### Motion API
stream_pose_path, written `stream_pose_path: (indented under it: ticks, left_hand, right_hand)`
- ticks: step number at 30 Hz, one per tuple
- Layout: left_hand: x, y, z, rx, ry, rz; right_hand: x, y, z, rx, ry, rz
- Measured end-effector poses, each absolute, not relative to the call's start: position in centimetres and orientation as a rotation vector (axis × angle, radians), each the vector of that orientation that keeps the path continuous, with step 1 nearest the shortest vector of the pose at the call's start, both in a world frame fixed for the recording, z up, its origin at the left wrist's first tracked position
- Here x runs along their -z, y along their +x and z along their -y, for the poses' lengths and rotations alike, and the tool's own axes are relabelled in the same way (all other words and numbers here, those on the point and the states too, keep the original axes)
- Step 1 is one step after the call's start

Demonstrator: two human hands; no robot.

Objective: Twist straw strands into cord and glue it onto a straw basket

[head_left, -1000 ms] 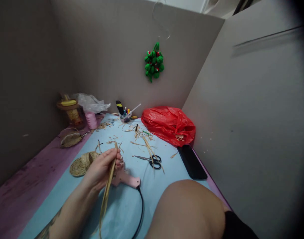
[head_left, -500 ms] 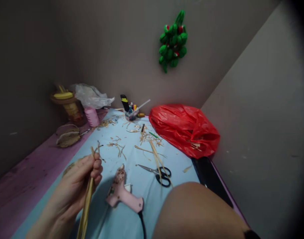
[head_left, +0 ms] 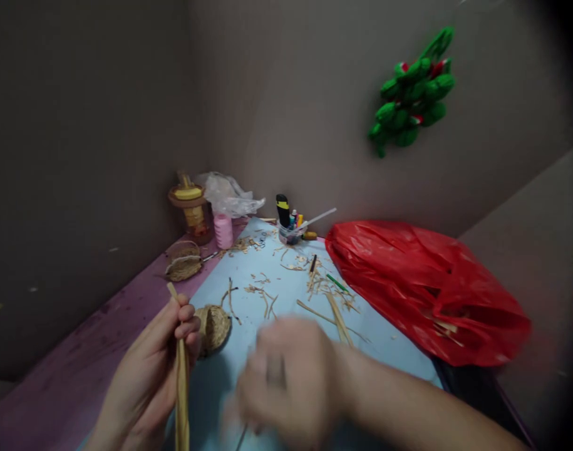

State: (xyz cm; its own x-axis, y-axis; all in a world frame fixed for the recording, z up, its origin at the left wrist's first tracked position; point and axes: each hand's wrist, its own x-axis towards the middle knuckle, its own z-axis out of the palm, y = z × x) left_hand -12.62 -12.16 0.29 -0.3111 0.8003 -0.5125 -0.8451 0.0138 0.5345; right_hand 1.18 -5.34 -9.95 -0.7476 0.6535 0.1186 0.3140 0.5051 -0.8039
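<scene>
My left hand [head_left: 161, 351] is closed round a bundle of flat, straw-coloured dried-fibre strips [head_left: 181, 394]. Their tips poke up above the thumb and their lengths hang down past the palm. Smeared by motion, my right hand [head_left: 286, 382] is over the blue sheet in front of me, a dark ring-like band on one finger. What it holds, if anything, cannot be made out. It covers the spot where a pink glue gun and scissors lay. Partly behind my left hand sits a small woven straw piece [head_left: 215, 329].
Straw scraps [head_left: 262, 294] and longer strips [head_left: 339, 318] litter the blue sheet [head_left: 277, 263]. A red plastic bag [head_left: 408, 282] is on the right. At the back are a cup of pens [head_left: 290, 233], a pink spool [head_left: 223, 230] and a lidded jar [head_left: 195, 213]; a woven basket [head_left: 183, 263] stands left.
The view has swung left. My right hand has come in from the lower right, over the glue gun and scissors. My left hand keeps its hold on the strips.
</scene>
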Motion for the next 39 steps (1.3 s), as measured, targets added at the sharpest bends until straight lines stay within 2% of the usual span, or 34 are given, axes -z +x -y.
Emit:
stream_pose_path:
  ticks: [3, 5, 11, 27, 39]
  left_hand:
    - [-0.4, -12.7, 12.0, -1.648, -0.088, -0.921]
    - [-0.3, -12.7, 11.9, -1.616, -0.123, -0.899]
    - [0.0, -13.2, 11.6, -1.603, -0.135, -0.851]
    - [0.8, -13.2, 11.4, -1.579, -0.051, -0.800]
    - [0.8, -12.9, 11.2, -1.552, -0.038, -0.816]
  right_hand:
    - [7.2, 1.4, -1.0, -0.773, -0.858, 2.446]
    - [6.8, 0.1, -4.2, -0.647, -0.920, 2.507]
    - [8.8, -4.1, -6.6, -0.748, -0.924, 2.635]
    - [9.0, -3.6, -6.5, -0.865, -1.103, 2.615]
    - [10.4, -2.8, -7.2, -0.972, -0.913, 2.580]
